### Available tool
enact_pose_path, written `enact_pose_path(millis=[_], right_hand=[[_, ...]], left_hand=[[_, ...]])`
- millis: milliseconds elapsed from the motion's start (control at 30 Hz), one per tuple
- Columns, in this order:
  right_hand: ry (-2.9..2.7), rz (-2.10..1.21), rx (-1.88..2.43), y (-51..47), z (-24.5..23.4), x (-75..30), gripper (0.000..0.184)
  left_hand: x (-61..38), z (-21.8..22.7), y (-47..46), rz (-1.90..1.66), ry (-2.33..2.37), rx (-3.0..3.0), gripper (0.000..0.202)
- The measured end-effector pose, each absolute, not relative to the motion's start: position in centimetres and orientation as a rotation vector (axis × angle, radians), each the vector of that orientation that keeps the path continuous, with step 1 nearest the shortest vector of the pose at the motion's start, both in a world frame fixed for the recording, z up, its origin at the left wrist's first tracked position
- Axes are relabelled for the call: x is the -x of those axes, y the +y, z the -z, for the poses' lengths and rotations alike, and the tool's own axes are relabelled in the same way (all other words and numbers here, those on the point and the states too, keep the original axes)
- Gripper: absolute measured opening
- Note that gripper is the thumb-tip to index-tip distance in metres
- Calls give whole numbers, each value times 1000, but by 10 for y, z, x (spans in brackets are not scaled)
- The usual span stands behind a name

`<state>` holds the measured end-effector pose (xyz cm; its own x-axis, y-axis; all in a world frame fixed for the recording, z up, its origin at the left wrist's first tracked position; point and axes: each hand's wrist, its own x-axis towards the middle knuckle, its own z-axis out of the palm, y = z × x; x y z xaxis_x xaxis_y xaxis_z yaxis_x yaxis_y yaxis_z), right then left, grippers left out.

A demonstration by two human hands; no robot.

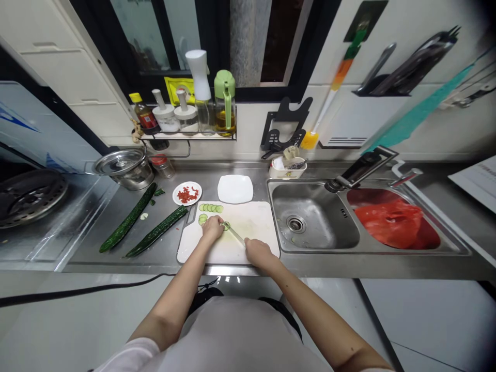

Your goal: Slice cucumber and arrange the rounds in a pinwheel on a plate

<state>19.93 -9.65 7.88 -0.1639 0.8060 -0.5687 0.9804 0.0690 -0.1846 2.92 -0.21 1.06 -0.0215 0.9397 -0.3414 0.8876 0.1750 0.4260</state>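
Steel counter [163, 259]: cutting board [256, 219], two cucumbers [157, 232], round plate [175, 194], square dish [235, 189], pot [137, 176].

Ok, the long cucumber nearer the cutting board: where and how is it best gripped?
Probably around its middle, from above, fingers wrapped across its length. The cucumber is long and slim and lies slantwise on the counter, so a central hold should balance it. I'd avoid its far end, which sits close to the cutting board and the small plate of red pieces.

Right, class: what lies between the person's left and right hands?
In the head view, the knife in the right hand reaches toward the left hand, over the white cutting board; a cut cucumber piece shows by its tip.
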Motion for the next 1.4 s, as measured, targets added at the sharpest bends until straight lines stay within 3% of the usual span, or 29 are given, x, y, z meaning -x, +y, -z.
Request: enact_pose_path(millis=[1400], right_hand=[[2006,800,-1959,-119,-84,-242,29]], left_hand=[[-22,-16,-9,-288,1852,-1551,14]])
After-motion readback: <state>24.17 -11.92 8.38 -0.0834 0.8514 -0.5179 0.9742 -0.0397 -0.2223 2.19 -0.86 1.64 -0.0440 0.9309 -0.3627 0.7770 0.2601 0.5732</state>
